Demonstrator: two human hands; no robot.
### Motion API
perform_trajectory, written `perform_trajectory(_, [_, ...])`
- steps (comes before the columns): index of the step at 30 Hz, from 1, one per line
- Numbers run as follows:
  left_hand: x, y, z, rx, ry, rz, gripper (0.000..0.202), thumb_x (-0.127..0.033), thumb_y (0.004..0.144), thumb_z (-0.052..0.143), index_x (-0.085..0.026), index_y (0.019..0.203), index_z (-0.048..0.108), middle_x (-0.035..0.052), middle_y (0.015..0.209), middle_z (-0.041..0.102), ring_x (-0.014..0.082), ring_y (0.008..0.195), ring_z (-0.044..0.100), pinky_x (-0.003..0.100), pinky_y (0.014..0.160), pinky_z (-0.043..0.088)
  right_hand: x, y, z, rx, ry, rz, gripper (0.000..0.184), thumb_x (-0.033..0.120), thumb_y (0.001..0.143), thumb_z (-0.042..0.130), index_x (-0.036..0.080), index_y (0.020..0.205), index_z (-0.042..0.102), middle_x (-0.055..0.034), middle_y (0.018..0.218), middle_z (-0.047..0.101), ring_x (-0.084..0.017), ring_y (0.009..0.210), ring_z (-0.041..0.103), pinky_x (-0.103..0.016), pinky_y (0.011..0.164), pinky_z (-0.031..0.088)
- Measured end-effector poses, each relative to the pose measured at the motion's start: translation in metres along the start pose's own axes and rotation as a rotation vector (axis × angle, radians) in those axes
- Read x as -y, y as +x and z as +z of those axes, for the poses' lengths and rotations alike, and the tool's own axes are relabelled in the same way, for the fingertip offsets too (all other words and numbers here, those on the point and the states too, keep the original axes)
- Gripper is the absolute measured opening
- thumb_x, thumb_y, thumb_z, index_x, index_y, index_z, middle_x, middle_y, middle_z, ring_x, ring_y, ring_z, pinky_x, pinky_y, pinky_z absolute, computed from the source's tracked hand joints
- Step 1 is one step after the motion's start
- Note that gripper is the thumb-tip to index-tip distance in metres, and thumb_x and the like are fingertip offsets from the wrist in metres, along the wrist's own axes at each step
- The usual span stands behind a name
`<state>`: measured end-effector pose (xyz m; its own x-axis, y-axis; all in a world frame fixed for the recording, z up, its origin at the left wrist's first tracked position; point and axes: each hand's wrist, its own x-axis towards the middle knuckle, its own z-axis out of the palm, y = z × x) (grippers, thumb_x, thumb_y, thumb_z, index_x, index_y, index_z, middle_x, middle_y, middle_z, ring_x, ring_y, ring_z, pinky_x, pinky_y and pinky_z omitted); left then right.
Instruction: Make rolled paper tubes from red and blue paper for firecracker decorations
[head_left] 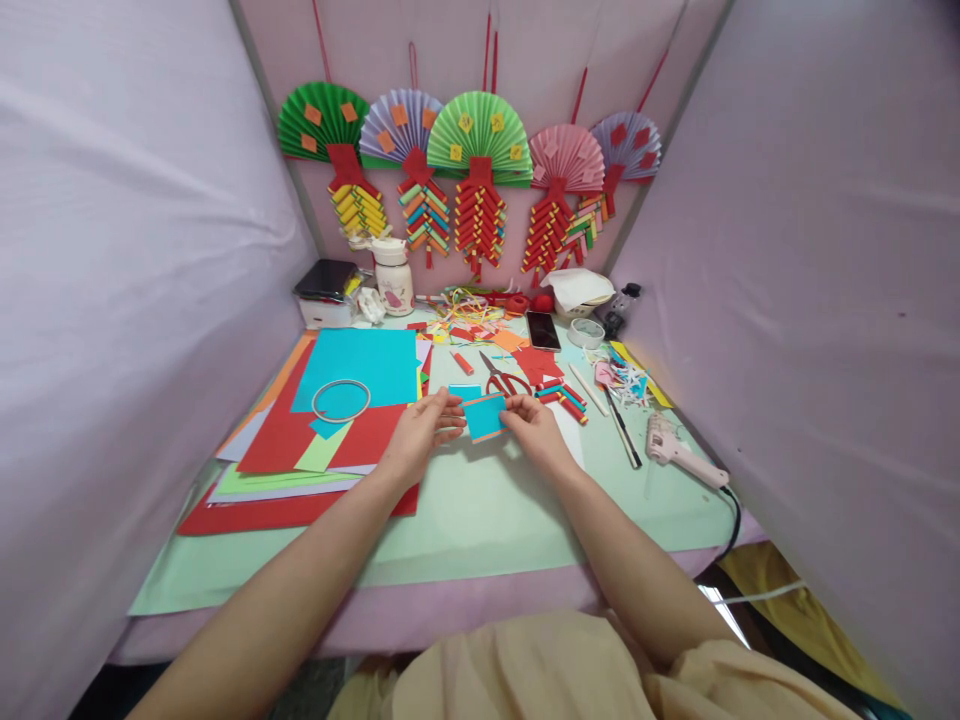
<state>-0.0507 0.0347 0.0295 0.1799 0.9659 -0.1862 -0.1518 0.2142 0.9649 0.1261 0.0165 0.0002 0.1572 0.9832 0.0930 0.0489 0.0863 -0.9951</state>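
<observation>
Between my hands is a small blue paper piece (486, 418) with orange strips along its upper and lower edges. My right hand (536, 432) pinches its right end between thumb and fingers. At its left end is my left hand (426, 432), fingers apart and curved; whether a fingertip touches the paper I cannot tell. Another small blue piece (465, 391) shows just behind, on the table. Red-handled scissors (507, 382) lie beyond the right hand, partly hidden by it. Several red and blue paper rolls (564, 398) are joined together right of that hand.
Stacked coloured sheets (367, 360) lie at left, with a ring (341, 401) on top. A glue gun (679, 450), a black pen-like tool (624, 430) and a white stick (589, 388) are at right. Paper scraps, a phone (543, 331) and a bottle (394, 278) stand farther back.
</observation>
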Motion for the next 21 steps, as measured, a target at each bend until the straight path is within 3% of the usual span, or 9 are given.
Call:
perform_trajectory(2, [0.004, 0.000, 0.000, 0.064, 0.092, -0.009, 0.047, -0.051, 0.064, 0.072, -0.015, 0.092, 0.064, 0.0086, 0.089, 0.068, 0.0174, 0.075, 0.063, 0.031, 0.068, 0.051, 0.000, -0.003, 0.001, 0.101, -0.024, 0.005, 0.015, 0.032, 0.070, 0.060, 0.020, 0.078, 0.057, 0.0020, 0.069, 0.061, -0.014, 0.065, 0.056, -0.026, 0.063, 0.046])
perform_trajectory(5, [0.012, 0.002, 0.000, 0.134, 0.206, 0.023, 0.038, -0.043, 0.059, 0.076, -0.015, 0.082, 0.063, 0.0043, 0.080, 0.067, 0.0156, 0.068, 0.061, 0.028, 0.064, 0.048, 0.001, -0.003, 0.002, 0.253, -0.099, -0.039, 0.018, 0.037, 0.076, 0.057, 0.019, 0.081, 0.060, 0.0007, 0.072, 0.063, -0.014, 0.067, 0.057, -0.026, 0.064, 0.046])
perform_trajectory(8, [0.015, 0.004, -0.002, 0.104, 0.233, 0.051, 0.032, -0.041, 0.061, 0.074, -0.015, 0.077, 0.062, 0.0014, 0.071, 0.064, 0.0140, 0.063, 0.058, 0.027, 0.060, 0.046, 0.003, 0.011, -0.005, 0.109, -0.331, -0.184, 0.022, 0.038, 0.083, 0.050, 0.019, 0.080, 0.061, -0.0007, 0.074, 0.064, -0.015, 0.068, 0.057, -0.027, 0.065, 0.044])
perform_trajectory(11, [0.014, 0.005, -0.004, 0.052, 0.235, 0.064, 0.032, -0.040, 0.062, 0.073, -0.016, 0.079, 0.062, 0.0010, 0.072, 0.063, 0.0140, 0.063, 0.058, 0.026, 0.058, 0.046, 0.006, 0.040, -0.014, -0.051, -0.740, -0.275, 0.016, 0.033, 0.083, 0.053, 0.018, 0.080, 0.061, -0.0050, 0.080, 0.066, -0.018, 0.074, 0.059, -0.029, 0.068, 0.041])
perform_trajectory(15, [0.012, 0.006, -0.005, 0.038, 0.219, 0.062, 0.036, -0.039, 0.060, 0.074, -0.016, 0.085, 0.062, 0.0018, 0.077, 0.065, 0.0150, 0.066, 0.060, 0.026, 0.061, 0.048, 0.008, 0.078, -0.013, 0.029, -1.158, -0.113, 0.010, 0.023, 0.074, 0.066, 0.017, 0.069, 0.059, -0.0131, 0.079, 0.066, -0.024, 0.077, 0.061, -0.032, 0.066, 0.039])
perform_trajectory(18, [0.015, 0.008, -0.007, 0.058, 0.208, 0.049, 0.038, -0.040, 0.061, 0.073, -0.016, 0.090, 0.065, 0.0041, 0.083, 0.068, 0.0169, 0.071, 0.063, 0.028, 0.064, 0.050, 0.009, 0.089, -0.007, 0.054, -1.199, -0.057, 0.016, 0.021, 0.068, 0.070, 0.018, 0.060, 0.056, -0.0131, 0.072, 0.066, -0.025, 0.073, 0.062, -0.031, 0.062, 0.038])
perform_trajectory(21, [0.018, 0.010, -0.010, 0.054, 0.210, 0.060, 0.039, -0.041, 0.062, 0.073, -0.016, 0.092, 0.068, 0.0058, 0.086, 0.070, 0.0189, 0.073, 0.064, 0.031, 0.066, 0.051, 0.013, 0.082, -0.009, 0.070, -1.217, -0.044, 0.019, 0.026, 0.070, 0.067, 0.019, 0.057, 0.055, -0.0126, 0.068, 0.065, -0.025, 0.069, 0.061, -0.031, 0.060, 0.037])
